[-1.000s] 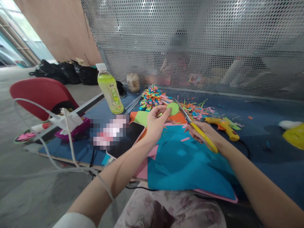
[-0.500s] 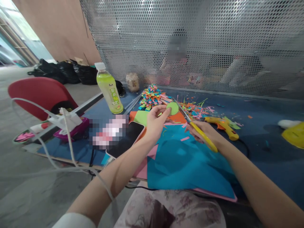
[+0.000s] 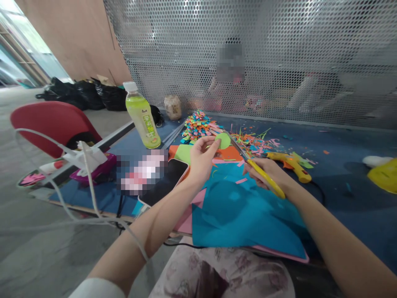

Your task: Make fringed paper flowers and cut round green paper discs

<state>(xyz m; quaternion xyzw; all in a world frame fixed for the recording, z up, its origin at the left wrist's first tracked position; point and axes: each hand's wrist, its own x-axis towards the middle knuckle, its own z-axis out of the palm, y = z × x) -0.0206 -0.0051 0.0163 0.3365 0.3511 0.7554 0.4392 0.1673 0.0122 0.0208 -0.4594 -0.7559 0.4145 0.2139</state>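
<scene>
A round light-green disc (image 3: 223, 141), paper or thin felt, is pinched at its left edge between the thumb and fingers of my left hand (image 3: 203, 155). My right hand (image 3: 263, 171) grips yellow-handled scissors (image 3: 267, 179), whose blades point up and left to the disc's right edge. Whether the blades touch the disc I cannot tell. Below both hands lies a large blue sheet (image 3: 242, 211), over pink sheets (image 3: 186, 221). Small trimmings rest on the blue sheet. Orange and green sheets (image 3: 183, 153) lie behind my left hand.
Behind the hands are a pile of colourful folded pieces (image 3: 198, 126) and scattered scraps (image 3: 257, 142). A yellow glue gun (image 3: 293, 165) lies right of my right hand. Left are a phone (image 3: 166, 182), a drink bottle (image 3: 142, 118) and a white cable (image 3: 89, 182). A perforated metal panel (image 3: 279, 54) borders the back.
My left hand and the green disc have shifted slightly left. The scissors have moved only a little, staying at the disc's right edge.
</scene>
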